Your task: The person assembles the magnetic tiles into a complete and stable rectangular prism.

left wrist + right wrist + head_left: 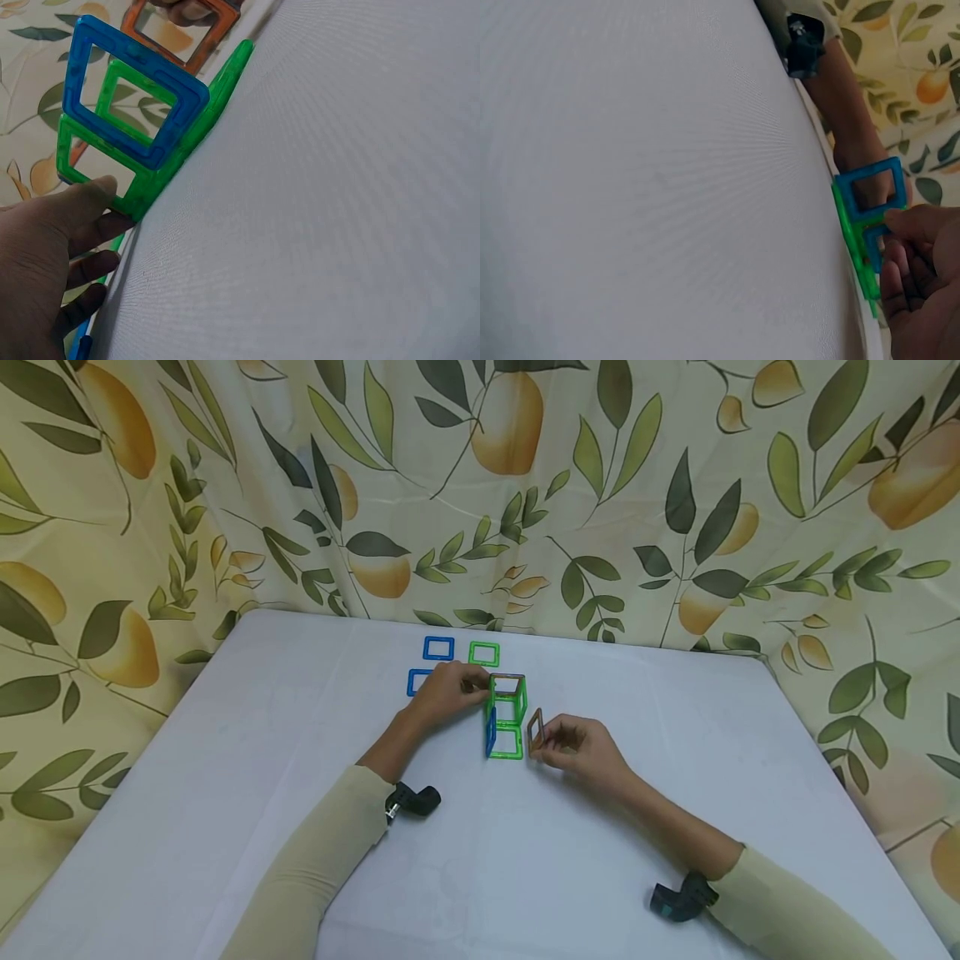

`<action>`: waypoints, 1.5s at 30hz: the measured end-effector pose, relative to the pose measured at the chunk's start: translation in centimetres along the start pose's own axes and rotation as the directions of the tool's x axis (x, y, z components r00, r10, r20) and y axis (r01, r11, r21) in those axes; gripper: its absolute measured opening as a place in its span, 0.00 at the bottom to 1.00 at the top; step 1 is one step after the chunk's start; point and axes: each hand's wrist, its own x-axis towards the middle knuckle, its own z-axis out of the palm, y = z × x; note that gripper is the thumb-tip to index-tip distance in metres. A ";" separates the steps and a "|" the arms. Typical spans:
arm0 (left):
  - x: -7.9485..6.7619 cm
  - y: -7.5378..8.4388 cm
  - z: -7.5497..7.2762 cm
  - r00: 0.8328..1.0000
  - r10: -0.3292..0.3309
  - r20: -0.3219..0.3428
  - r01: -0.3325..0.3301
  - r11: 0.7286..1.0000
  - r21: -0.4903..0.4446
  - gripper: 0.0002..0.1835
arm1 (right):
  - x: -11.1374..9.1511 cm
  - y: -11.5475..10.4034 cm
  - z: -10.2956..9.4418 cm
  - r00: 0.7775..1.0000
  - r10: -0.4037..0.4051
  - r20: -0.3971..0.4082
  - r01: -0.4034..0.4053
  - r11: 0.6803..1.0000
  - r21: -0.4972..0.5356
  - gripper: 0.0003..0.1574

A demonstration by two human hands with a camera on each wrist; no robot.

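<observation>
A white-covered desk is being backed by a fruit-and-leaf curtain – near its far edge, a green-and-blue frame structure is being pinched by the left hand, while an orange-brown square is being gripped just beside it by the right hand

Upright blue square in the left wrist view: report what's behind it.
Through the opening of the blue square, a green square and patterned cloth show; whatever its border covers cannot be seen.
</observation>
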 end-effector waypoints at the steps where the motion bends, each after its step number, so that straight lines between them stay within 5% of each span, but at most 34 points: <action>1: 0.0 0.0 0.0 1.000 0.001 0.000 -0.001 1.000 0.001 0.10 | 0.0 0.0 0.1 1.000 -0.002 0.001 0.002 1.000 0.010 0.10; 26: 0.0 -0.1 0.0 1.000 0.008 0.005 -0.008 1.000 -0.006 0.09 | -0.4 -0.5 1.3 0.997 -0.073 0.019 0.073 0.997 0.003 0.10; 45: 0.1 -0.3 0.1 1.000 0.010 0.011 -0.010 1.000 0.009 0.10 | 0.2 -0.4 1.8 0.999 -0.046 -0.013 0.045 0.997 -0.069 0.11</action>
